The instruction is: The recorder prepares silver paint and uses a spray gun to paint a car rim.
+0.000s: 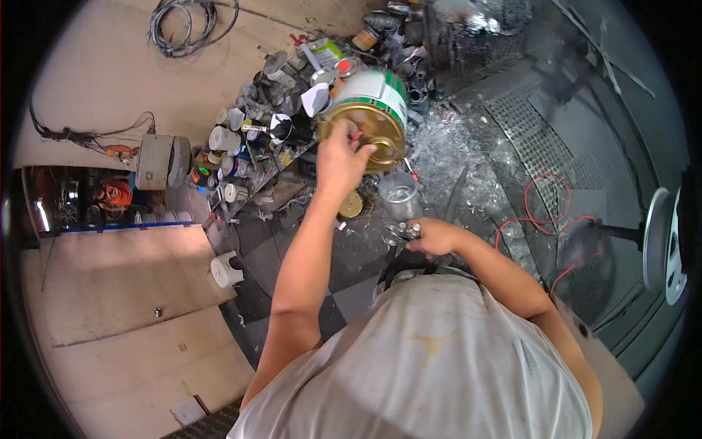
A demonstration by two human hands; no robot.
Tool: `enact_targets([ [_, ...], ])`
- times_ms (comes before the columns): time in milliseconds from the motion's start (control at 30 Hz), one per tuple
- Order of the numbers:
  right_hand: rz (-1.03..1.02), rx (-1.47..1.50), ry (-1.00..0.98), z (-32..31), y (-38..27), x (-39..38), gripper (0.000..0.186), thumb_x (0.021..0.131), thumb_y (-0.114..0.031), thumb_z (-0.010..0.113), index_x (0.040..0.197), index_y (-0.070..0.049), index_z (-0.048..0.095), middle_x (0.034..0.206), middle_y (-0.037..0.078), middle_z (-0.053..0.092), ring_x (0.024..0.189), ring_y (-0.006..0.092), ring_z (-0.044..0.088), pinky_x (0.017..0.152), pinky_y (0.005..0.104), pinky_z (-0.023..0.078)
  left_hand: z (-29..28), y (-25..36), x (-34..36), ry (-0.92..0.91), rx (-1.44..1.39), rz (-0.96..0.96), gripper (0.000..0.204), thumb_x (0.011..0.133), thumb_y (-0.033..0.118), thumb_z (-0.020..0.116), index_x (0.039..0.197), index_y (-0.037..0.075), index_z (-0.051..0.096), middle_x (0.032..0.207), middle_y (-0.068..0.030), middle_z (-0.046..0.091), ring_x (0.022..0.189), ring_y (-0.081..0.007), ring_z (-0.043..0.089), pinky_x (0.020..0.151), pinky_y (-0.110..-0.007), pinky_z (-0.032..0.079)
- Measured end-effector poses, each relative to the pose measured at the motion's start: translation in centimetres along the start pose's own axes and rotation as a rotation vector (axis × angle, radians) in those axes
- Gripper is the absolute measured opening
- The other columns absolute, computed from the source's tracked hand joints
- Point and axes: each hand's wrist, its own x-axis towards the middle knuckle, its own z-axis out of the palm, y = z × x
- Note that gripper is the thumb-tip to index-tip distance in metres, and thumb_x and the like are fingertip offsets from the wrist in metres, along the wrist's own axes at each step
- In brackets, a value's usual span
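My left hand (342,164) is closed at the gold top of a large green-and-white metal can (376,94). Its fingers grip beside the can's round spout, around a small dark-and-red part that looks like a handle. The can leans with its top toward me, and the spout faces a clear plastic cup (399,192) just below it. That cup sits on a metal spray gun (401,233), which my right hand (434,238) holds near my waist. Whether liquid is flowing between spout and cup I cannot tell.
A crowded bench (281,164) of stained cans, cups and bottles lies ahead and left. A gold disc-shaped lid (351,205) is below my left wrist. A white bucket (227,270) stands left. A red hose (528,219) loops at right, near a wheel rim (664,245) on a stand.
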Motion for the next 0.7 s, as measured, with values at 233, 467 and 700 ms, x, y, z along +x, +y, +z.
enact_targets([
  [233,-0.006,-0.1,0.178,2.2,6.5,5.8,0.034,0.083,-0.013,0.068,0.115,-0.004,0.062,0.102,0.022,0.069,0.095,0.0375,0.067,0.086,0.0448,0.051,11.0,-24.1,2.7,-0.552,0.109,-0.464,0.053,0.076,0.031,0.081,0.118,0.005,0.061,0.113,-0.0178,0.069,0.109,-0.0339,0.065,0.093,-0.042,0.051],
  [467,0.368,0.159,0.546,4.6,6.6,3.2,0.048,0.088,-0.007,0.067,0.133,0.0,0.055,0.118,0.023,0.067,0.114,0.0339,0.064,0.096,0.0392,0.049,18.2,-41.2,2.1,-0.918,0.261,-0.688,0.073,0.078,0.027,0.077,0.142,0.005,0.05,0.141,-0.021,0.056,0.13,-0.0315,0.055,0.107,-0.039,0.044],
  [700,0.601,0.18,0.887,5.1,5.2,-0.7,0.042,0.091,-0.002,0.063,0.132,0.001,0.052,0.104,0.016,0.068,0.097,0.0257,0.065,0.088,0.0376,0.05,18.5,-52.4,0.6,-1.082,0.358,-0.728,0.092,0.079,0.045,0.077,0.148,0.0,0.038,0.145,-0.021,0.051,0.129,-0.0334,0.054,0.108,-0.039,0.043],
])
